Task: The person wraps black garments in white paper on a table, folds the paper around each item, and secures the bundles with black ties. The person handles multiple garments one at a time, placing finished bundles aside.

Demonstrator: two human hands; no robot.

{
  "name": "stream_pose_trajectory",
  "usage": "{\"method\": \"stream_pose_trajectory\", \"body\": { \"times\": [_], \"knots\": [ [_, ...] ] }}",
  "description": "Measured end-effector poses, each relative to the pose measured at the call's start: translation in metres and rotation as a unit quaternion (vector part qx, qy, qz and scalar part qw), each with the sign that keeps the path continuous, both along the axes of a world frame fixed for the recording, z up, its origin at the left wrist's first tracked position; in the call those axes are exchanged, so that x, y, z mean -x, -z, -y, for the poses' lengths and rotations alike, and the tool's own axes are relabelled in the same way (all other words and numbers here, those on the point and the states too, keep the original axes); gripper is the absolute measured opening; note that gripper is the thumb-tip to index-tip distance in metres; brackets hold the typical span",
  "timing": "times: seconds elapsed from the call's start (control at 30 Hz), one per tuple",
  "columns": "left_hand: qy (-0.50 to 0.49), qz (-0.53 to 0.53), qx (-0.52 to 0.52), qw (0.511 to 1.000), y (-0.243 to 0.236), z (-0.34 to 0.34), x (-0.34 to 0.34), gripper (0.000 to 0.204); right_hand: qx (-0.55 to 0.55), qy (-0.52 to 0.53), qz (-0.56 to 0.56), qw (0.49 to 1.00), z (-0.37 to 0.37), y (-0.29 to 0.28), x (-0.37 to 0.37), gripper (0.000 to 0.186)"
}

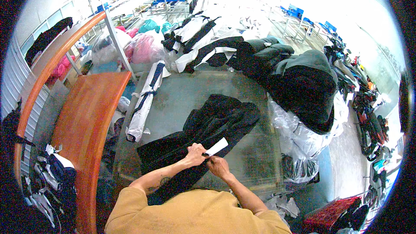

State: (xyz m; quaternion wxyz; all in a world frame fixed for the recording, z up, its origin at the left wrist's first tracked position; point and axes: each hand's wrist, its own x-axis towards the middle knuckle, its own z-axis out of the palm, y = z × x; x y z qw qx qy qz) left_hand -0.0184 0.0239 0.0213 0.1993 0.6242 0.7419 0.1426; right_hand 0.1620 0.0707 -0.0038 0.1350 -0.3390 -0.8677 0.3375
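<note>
A heap of black cloth (223, 119) lies loosely folded on the grey table in front of me, and one part runs down toward my body. My left hand (196, 154) is closed over this cloth, fingers bent in a pinch. Just right of it and a little nearer, my right hand (219, 167) is closed too, gripping a small dark bit of cloth between the two hands. A white paper strip (217, 146) sticks out from beside the fingertips and rests on the black cloth. What exactly lies under the fingers is hidden.
The worn grey table (190, 87) carries a white roll tied with navy cloth (148, 99) at its left. Dark fabric rolls (264, 56) line its far edge. A large black bundle (305, 89) sits right, over clear plastic (299, 147). An orange-brown wooden panel (84, 117) stands left.
</note>
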Motion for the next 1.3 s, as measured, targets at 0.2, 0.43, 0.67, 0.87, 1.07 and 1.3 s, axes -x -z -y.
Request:
{"method": "stream_pose_trajectory", "body": {
  "times": [0.2,0.43,0.67,0.87,1.07,1.3],
  "knots": [
    [-0.044,-0.003,-0.008,0.999,-0.012,-0.008,0.011,0.028,-0.14,-0.045,-0.046,0.988,-0.007,-0.004,0.01,0.021],
    [-0.017,-0.062,-0.083,0.994,0.025,-0.007,0.051,0.03,-0.052,-0.033,0.069,0.996,-0.001,0.039,-0.02,0.022],
    [0.092,0.097,-0.217,0.967,0.008,0.002,0.039,0.015,0.169,0.0,-0.265,0.949,-0.005,0.03,-0.009,0.029],
    [0.002,0.317,-0.174,0.932,-0.021,-0.006,0.04,0.018,0.426,0.074,-0.332,0.838,-0.008,0.036,0.041,0.026],
    [-0.108,0.406,-0.025,0.907,-0.004,0.002,0.069,0.025,0.417,0.061,-0.229,0.878,0.009,0.033,0.02,0.02],
    [0.007,0.234,-0.123,0.964,-0.002,0.011,0.032,0.021,0.275,0.113,-0.325,0.898,0.022,0.043,0.027,0.019]
  ]
}}
